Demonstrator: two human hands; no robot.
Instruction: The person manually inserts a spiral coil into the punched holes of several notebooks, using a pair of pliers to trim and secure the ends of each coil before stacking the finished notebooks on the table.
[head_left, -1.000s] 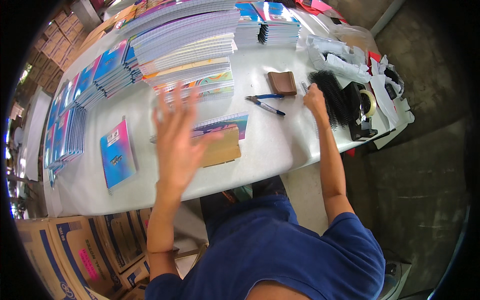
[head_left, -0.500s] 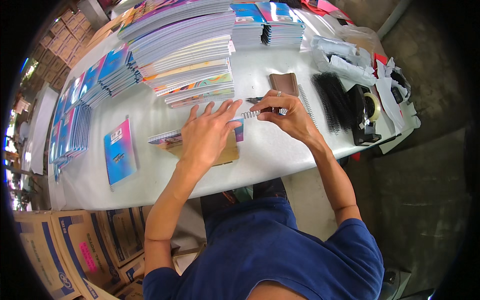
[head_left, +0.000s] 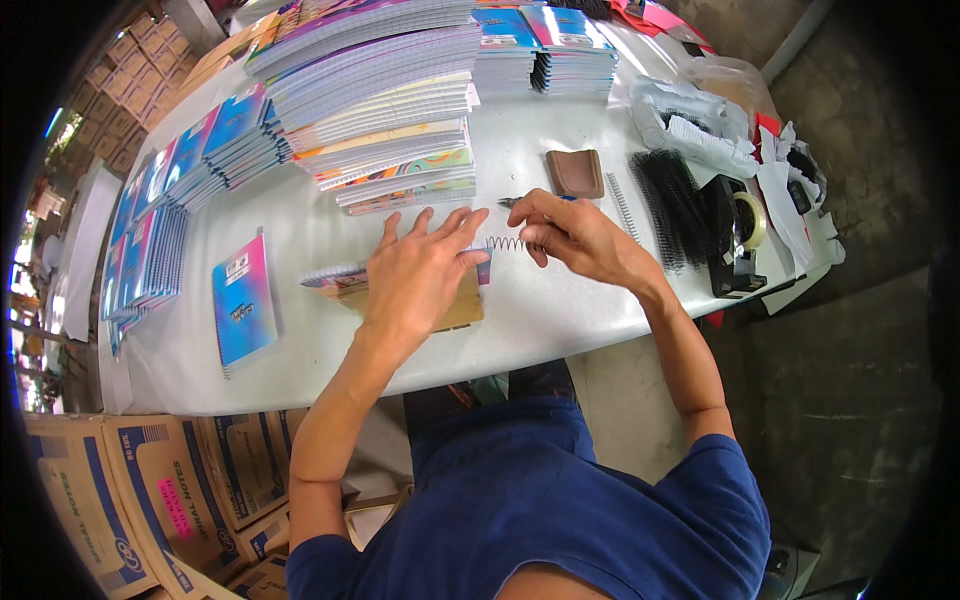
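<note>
My left hand lies over a notebook with a tan back board, its fingers spread along the top edge. A thin metal spiral binding coil sticks out to the right of the notebook's upper edge. My right hand pinches the coil's free end with bent fingers. Just above these fingers, a dark pointed tool shows its tip; the hand hides much of it. To the left, a blue and pink spiral notebook lies by itself.
Tall stacks of spiral notebooks stand beyond my hands, with more piles at left. Rightward are a brown tray-like piece, a loose coil, black coils and a tape dispenser. Cartons stand below the table.
My right hand's fingers have shifted and loosened their curl around the coil's end. My left hand stays spread on the notebook. The whole view has shifted slightly.
</note>
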